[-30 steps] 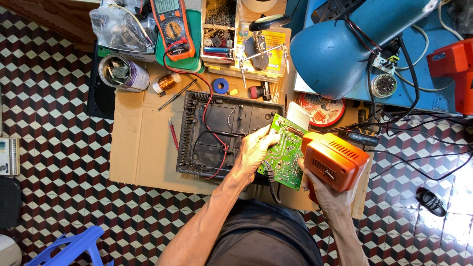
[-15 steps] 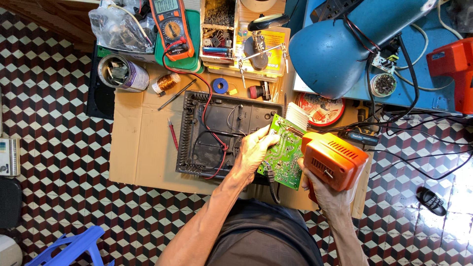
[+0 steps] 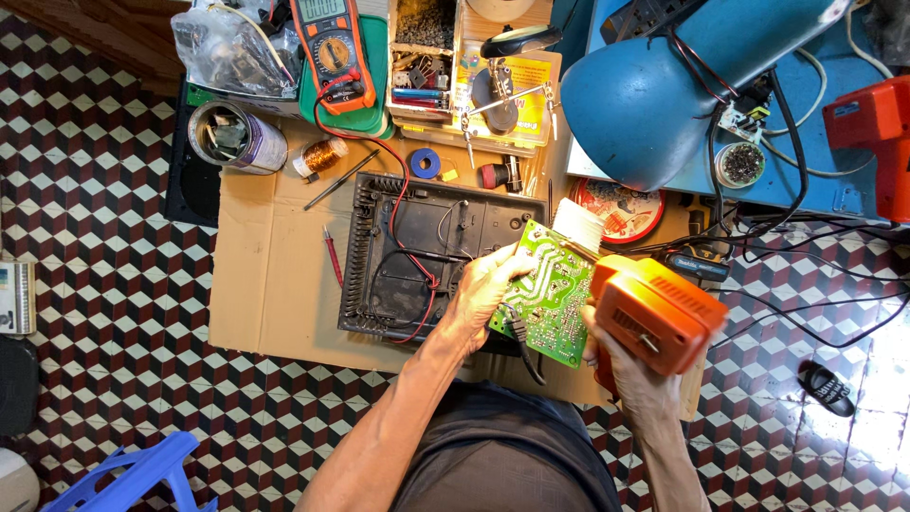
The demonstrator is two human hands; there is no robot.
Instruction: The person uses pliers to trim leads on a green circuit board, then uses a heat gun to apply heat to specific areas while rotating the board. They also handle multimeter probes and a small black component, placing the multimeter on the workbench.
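Circuit board (image 3: 548, 296), green and tilted on edge, sits at the centre of the work, lifted just above the right side of the black plastic housing (image 3: 417, 251) that lies open on the cardboard sheet (image 3: 270, 284); the left hand (image 3: 485, 286) pinches the board's left edge, fingers closed on it; a black cable (image 3: 519, 343) droops from the board's lower edge towards the lap. Just beside the board's right edge, the right hand (image 3: 618, 365) is wrapped tight around an orange gun-shaped tool (image 3: 659, 313), its body touching or almost touching the board; I cannot tell where its tip lies, since the body hides it. Red wires (image 3: 408, 237) loop across the housing; a red-handled probe (image 3: 332, 256) lies on the cardboard to its left. Further off, a multimeter (image 3: 334, 43), a tin of parts (image 3: 235, 138), a copper coil (image 3: 322, 155) and a helping-hands clamp (image 3: 498, 95) line the far edge; a blue desk lamp (image 3: 654, 90) hangs over the right.

Risks, as I judge them: the board is held by one edge only, so pressure from the tool could twist it out of the pinch; the trailing cable could snag on the housing; fingers are close to the tool's working end.
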